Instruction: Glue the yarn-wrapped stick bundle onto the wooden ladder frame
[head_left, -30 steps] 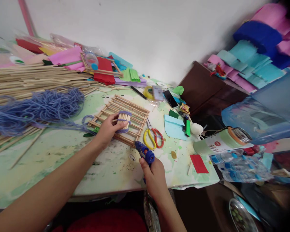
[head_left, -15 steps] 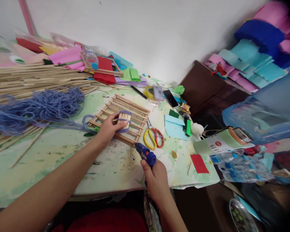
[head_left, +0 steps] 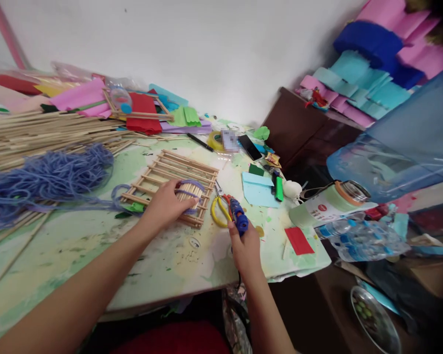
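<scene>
My left hand (head_left: 167, 200) grips a small bundle of short sticks (head_left: 190, 192) wrapped with purple yarn, over the right part of a wooden stick frame (head_left: 162, 169). The frame lies flat on the table. A blue glue gun (head_left: 238, 216) is held in my right hand (head_left: 246, 245), right of the frame, its front end over the red handle of the scissors. The yellow handle of the scissors (head_left: 220, 212) shows beside it. A purple strand runs from the bundle area towards a tangled yarn pile (head_left: 59, 174) on the left.
Long thin sticks (head_left: 40, 130) cover the table's left side. Behind are coloured papers (head_left: 144, 110), tape (head_left: 214, 141) and a phone (head_left: 250, 147). A green bottle (head_left: 317, 209) and bagged water bottles (head_left: 362, 238) are at right. The table's front edge (head_left: 162, 304) is near me.
The glue gun in my right hand has moved right, away from the frame's corner to the scissors. My left hand and the bundle sit lower over the frame. The camera view has shifted.
</scene>
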Demonstrator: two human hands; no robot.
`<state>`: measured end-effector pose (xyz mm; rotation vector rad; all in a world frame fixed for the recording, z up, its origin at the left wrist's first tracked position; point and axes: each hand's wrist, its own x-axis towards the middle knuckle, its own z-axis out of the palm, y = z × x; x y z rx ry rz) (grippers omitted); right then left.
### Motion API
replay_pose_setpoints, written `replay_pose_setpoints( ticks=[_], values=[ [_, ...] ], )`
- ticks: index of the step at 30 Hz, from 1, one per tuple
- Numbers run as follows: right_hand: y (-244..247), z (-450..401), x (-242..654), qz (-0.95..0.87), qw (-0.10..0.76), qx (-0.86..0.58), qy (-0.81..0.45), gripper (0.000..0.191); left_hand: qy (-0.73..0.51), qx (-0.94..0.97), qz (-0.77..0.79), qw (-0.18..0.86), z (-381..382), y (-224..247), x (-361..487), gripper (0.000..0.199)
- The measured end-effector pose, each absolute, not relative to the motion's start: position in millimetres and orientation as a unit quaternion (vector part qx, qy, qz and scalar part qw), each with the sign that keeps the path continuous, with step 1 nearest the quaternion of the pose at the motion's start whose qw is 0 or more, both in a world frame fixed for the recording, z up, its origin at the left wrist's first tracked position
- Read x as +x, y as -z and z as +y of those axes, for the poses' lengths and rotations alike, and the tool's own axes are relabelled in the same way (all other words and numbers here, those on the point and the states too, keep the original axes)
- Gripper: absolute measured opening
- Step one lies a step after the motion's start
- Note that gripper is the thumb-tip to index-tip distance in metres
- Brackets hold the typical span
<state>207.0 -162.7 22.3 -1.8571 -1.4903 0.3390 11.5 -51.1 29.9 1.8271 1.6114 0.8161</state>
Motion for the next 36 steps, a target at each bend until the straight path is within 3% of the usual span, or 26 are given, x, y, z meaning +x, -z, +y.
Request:
replay_pose_setpoints(
  ticks=[9,17,26,36],
  values=[
    [-20,-159,205,-0.588,0.377,-0.696,-0.169,0.041,-0.218,0.745,0.605,0.175,-56,-43,25,0.061],
    [-28,-151,197,-0.613,0.369,-0.654,-0.246,0.043,-0.257,0.71,0.618,0.218,-49,-40,10,0.062],
    [-24,-134,190,-0.607,0.308,-0.702,-0.209,0.051,-0.279,0.709,0.608,0.225,-53,-35,9,0.061],
    [-21,-132,185,-0.604,0.301,-0.711,-0.197,0.051,-0.292,0.702,0.598,0.253,-52,-32,5,0.063]
  ],
)
